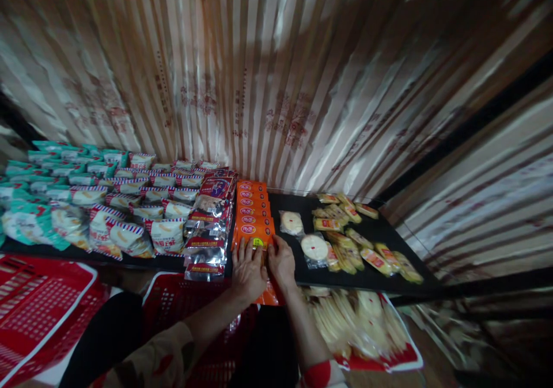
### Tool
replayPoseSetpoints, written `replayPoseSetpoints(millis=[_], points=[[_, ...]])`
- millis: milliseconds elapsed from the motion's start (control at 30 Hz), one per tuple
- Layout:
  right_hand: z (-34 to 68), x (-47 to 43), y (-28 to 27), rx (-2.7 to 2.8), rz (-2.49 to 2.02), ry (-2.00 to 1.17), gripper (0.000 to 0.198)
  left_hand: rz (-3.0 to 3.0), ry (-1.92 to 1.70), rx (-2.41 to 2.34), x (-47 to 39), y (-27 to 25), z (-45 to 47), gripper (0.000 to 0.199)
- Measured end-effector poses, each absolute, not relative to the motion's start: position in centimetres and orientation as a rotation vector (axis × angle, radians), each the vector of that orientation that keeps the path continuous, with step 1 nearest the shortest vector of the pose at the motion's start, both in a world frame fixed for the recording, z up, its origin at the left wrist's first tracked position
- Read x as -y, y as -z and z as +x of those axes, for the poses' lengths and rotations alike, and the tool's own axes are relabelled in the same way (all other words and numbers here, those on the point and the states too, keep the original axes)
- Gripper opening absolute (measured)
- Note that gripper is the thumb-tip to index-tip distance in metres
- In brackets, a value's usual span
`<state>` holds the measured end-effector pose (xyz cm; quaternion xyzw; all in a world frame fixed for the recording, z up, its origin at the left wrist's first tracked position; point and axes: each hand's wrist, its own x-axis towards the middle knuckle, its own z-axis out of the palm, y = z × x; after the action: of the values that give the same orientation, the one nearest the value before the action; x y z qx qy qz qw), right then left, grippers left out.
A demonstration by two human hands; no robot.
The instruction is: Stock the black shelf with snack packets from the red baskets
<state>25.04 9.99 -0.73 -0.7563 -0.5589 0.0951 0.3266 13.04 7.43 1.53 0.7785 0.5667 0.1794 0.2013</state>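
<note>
My left hand [247, 268] and my right hand [281, 261] lie side by side on the near end of a row of orange snack packets [254, 210] on a black shelf [380, 276]. Both hands press flat on the front orange packet [259, 241], fingers together. Left of the row stands a stack of dark red and silver packets [209, 227]. Right of my right hand lie two clear packets with round white cakes [314, 247].
Striped red-white-blue packets [129, 215] and teal packets [38, 192] fill the shelf's left part. Small yellow packets [358, 238] are scattered at the right. Red plastic baskets [38, 307] stand below, one [406, 356] holding pale snack packets. A striped sheet hangs behind.
</note>
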Motion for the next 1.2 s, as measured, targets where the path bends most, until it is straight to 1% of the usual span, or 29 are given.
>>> replayPoseSetpoints(millis=[133, 233, 400, 500, 700, 800, 933, 1067, 1200], points=[[24.9, -10.8, 0.5, 1.470, -1.982, -0.226, 0.047, 2.189, -0.527, -1.590, -7.5, -2.0, 13.4, 0.059], [25.0, -11.5, 1.0, 1.492, -1.937, -0.227, 0.046, 2.165, -0.534, -1.626, -7.7, -1.7, 13.6, 0.060], [25.5, -12.1, 1.9, 1.515, -1.884, -0.232, 0.044, 2.172, -0.599, -1.665, -8.0, -0.5, 13.7, 0.054], [25.7, -12.7, 1.9, 1.479, -1.894, -0.248, 0.045, 2.207, -0.643, -1.680, -8.0, 0.0, 13.7, 0.055], [25.8, -13.9, 1.4, 1.508, -1.865, -0.345, 0.043, 2.239, -0.665, -1.681, -8.0, 0.5, 13.8, 0.056], [26.0, -14.5, 0.9, 1.471, -1.887, -0.404, 0.048, 2.243, -0.677, -1.677, -8.0, 0.6, 13.8, 0.057], [26.1, -15.7, 0.2, 1.409, -1.894, -0.562, 0.054, 2.279, -0.691, -1.690, -8.0, 0.6, 13.8, 0.059], [25.9, -16.4, 0.1, 1.399, -1.914, -0.582, 0.054, 2.292, -0.711, -1.703, -8.0, 0.9, 13.9, 0.060], [26.2, -17.1, 0.1, 1.333, -1.881, -0.653, 0.058, 2.300, -0.730, -1.707, -8.1, 1.2, 14.0, 0.063]])
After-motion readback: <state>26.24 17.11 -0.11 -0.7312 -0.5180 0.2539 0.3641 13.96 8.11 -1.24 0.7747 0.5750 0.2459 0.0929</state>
